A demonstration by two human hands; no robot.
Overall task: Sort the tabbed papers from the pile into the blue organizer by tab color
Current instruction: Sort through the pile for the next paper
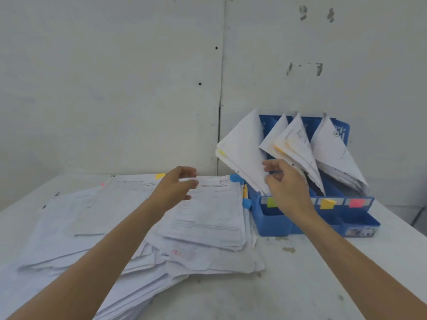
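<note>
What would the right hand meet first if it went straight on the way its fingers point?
Probably the papers in the left slot of the organizer. The right hand points up and left at them from close by, though depth is unclear.

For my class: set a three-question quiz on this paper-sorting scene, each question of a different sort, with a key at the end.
1. True or false: the pile of papers lies to the right of the blue organizer.
2. Which colour label sits at the right end of the organizer's front strip? A green, B yellow, C pink.
3. Fill in: seen from the head camera, the right hand is in front of the ___.
Key: 1 false, the pile lies to its left; 2 C, the pink label; 3 organizer.
</note>
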